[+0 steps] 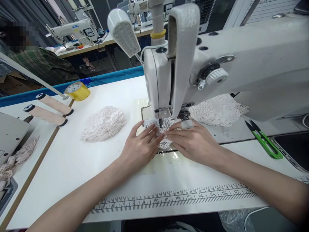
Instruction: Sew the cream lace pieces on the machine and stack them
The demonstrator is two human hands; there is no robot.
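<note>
A small piece of white lace (162, 126) lies under the needle of a white sewing machine (217, 64). My left hand (141, 145) rests flat on its left part, fingers stretched toward the needle. On the lace's right part, my right hand (193, 141) presses down with fingers extended and close together. Both hands meet just in front of the presser foot (161, 124).
A heap of white lace (103, 124) sits left of the machine, more lace (217, 111) behind the arm. Green thread snips (265, 141) lie at right. Yellow tape roll (77, 91), two thread cones (48, 109), a printed ruler (173, 198) along the front edge. Another person (36, 61) sits far left.
</note>
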